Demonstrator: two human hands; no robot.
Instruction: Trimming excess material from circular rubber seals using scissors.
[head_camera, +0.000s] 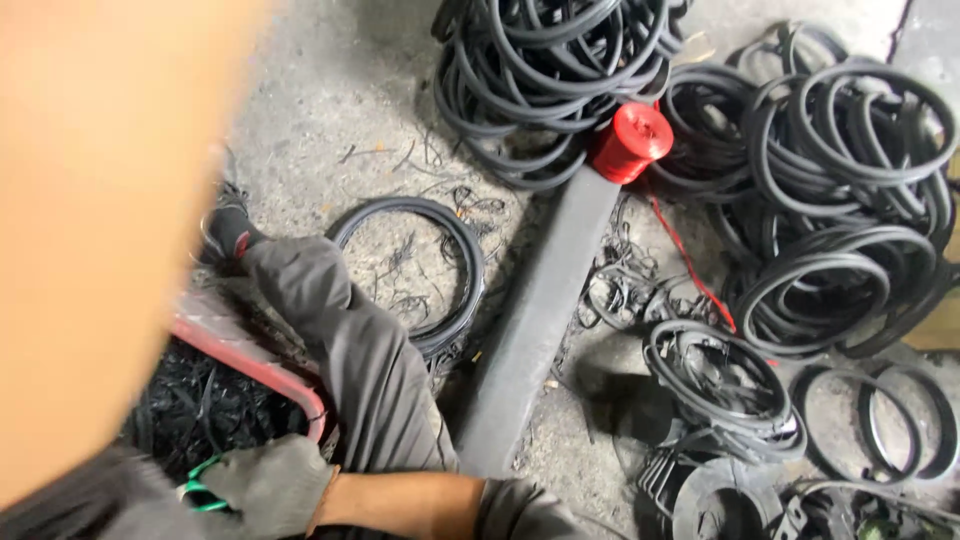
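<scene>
A: What's at the far left?

B: Big blurred skin-toned shape (90, 230), right up against the lens. Prob. the person's left arm, but can't tell for sure, & can't tell what the left hand's grip is doing.

A: Below that?

B: Red-rimmed bin (262, 366) w/ black rubber scraps (190, 410) inside. At its near edge is the right hand (270, 485), grey glove, forearm bare, coming in from the right. Fingers are curled shut round a thin green loop (200, 492), which pokes out on the glove's left side, just over the scraps.

A: And the grey thing above the hand?

B: The person's leg (350, 350), grey trousers, stretched along the bin's rim, w/ a black shoe (228, 232) at the end, on the concrete floor (320, 100).

A: Next over?

B: Single black rubber ring (470, 262) flat on the floor, just beside the leg. Loose black shavings inside & around it. Then a long grey bar (545, 320) lying diagonally, near end by the knee, far end touching a red spool of string (632, 140).

A: Behind the spool?

B: Heap of black rubber rings (550, 80), top centre. A red string (690, 262) trails from the spool down to the right.

A: Right side?

B: Another, bigger heap of rings (850, 180), all tangled. Below it a smaller stack of rings (720, 385), & two flat rings (900, 420) at the far right, apart from the hand by the whole width of the floor.
</scene>
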